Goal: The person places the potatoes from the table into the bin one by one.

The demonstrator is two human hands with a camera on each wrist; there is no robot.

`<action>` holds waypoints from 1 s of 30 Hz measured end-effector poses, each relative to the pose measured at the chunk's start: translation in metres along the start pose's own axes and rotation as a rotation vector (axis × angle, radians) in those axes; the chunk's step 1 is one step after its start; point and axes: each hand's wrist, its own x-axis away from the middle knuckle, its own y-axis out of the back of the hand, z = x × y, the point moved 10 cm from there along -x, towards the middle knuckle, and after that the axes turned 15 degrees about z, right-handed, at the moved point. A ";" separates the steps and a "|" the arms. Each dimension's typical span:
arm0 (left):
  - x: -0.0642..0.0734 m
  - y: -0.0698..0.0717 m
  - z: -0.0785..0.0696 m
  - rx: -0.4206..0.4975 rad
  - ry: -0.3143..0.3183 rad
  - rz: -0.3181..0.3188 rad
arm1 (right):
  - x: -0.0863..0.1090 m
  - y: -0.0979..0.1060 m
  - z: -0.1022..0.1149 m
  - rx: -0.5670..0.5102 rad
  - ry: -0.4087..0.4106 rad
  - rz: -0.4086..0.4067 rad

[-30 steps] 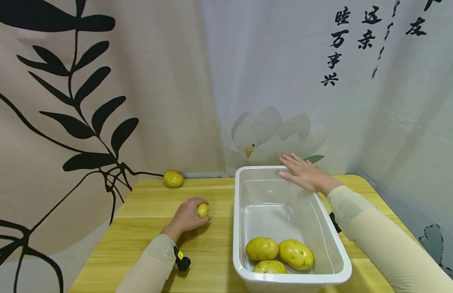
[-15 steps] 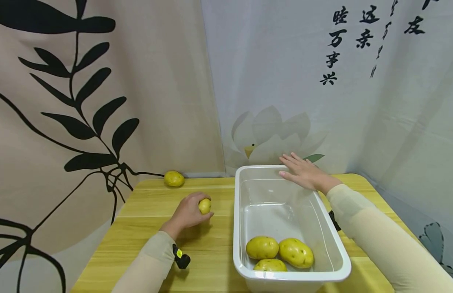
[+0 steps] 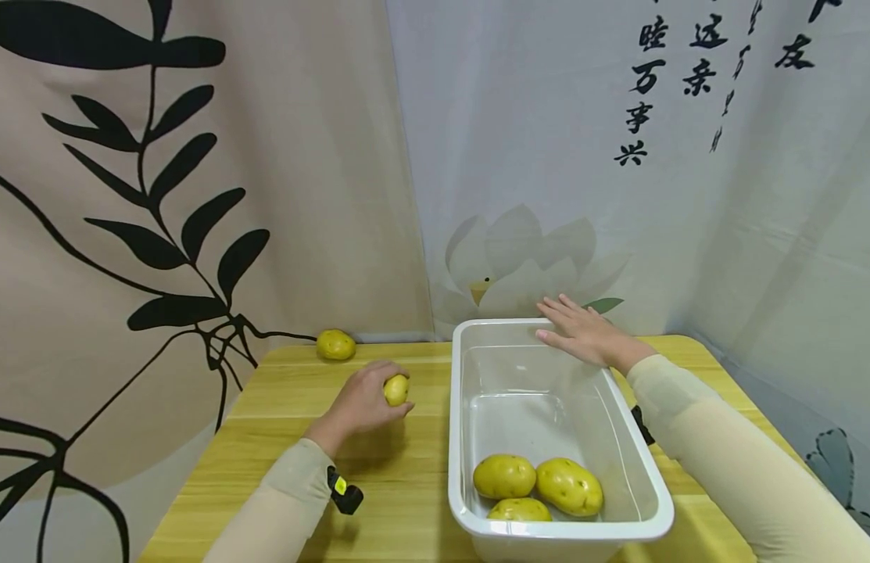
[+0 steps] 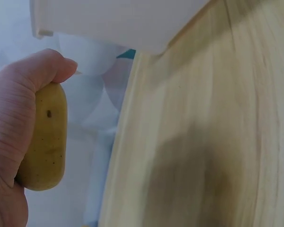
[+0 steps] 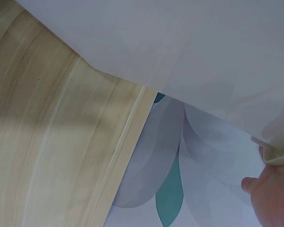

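My left hand (image 3: 364, 399) grips a yellow potato (image 3: 395, 390) between thumb and fingers, left of the white plastic bin (image 3: 456, 422). In the left wrist view the potato (image 4: 49, 142) is held above the wooden table, its shadow falling on the boards. My right hand (image 3: 582, 332) rests on the bin's far right rim with its fingers straight. The right wrist view catches only part of that hand (image 5: 274, 194) at the rim. Inside the bin, at its near end, lie three potatoes (image 3: 568, 486), one partly hidden by the front rim.
Another potato (image 3: 335, 345) sits at the table's back left edge, against the printed curtain (image 3: 336, 195). The bin takes up the right half of the wooden table (image 3: 266, 453). A black wrist device (image 3: 346, 493) is strapped to the left wrist.
My left hand has moved slightly away from me and to the right, carrying the potato with it. The right hand stays on the rim, and the bin has not moved.
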 end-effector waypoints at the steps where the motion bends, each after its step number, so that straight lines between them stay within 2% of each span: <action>1: 0.000 0.002 -0.001 -0.007 -0.003 -0.001 | 0.000 0.000 0.000 -0.003 0.002 -0.001; 6: 0.002 0.010 -0.009 -0.028 -0.021 -0.010 | -0.001 0.000 -0.001 -0.004 0.004 -0.003; 13: 0.003 0.026 -0.024 -0.031 -0.089 -0.056 | -0.001 -0.001 -0.001 -0.009 0.004 -0.003; 21: 0.003 0.042 -0.047 -0.045 -0.160 -0.078 | -0.002 -0.002 -0.003 -0.002 -0.004 0.000; 30: 0.002 0.058 -0.069 0.002 -0.219 -0.104 | -0.002 -0.003 -0.003 0.009 -0.001 0.000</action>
